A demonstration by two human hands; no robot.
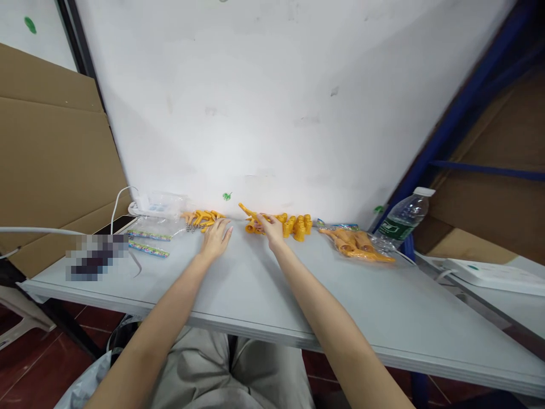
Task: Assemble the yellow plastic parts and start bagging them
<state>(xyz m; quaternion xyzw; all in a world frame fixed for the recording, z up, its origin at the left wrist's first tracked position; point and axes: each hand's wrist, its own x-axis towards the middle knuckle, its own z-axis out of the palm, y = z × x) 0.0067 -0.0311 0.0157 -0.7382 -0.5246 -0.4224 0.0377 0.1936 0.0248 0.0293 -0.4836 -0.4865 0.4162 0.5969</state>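
Note:
My left hand [215, 240] rests on the grey table with its fingers stretched out. Its fingertips are beside a small pile of branched yellow plastic pieces [205, 216]; whether they touch any is unclear. My right hand [271, 229] is closed around a long yellow plastic piece [247, 211], whose thin end points up and to the left. Under and beside that hand lie more yellow parts [254, 228], partly covered by the fingers. Just to the right, several yellow cup-like plastic pieces [300, 228] stand in a group.
A clear bag of yellow parts [361, 244] lies on the right, near a water bottle [405, 217]. Clear packaging with colourful strips [149, 248], a phone [117, 224] and white cables are on the left. A white panel [264, 113] closes off the table's back.

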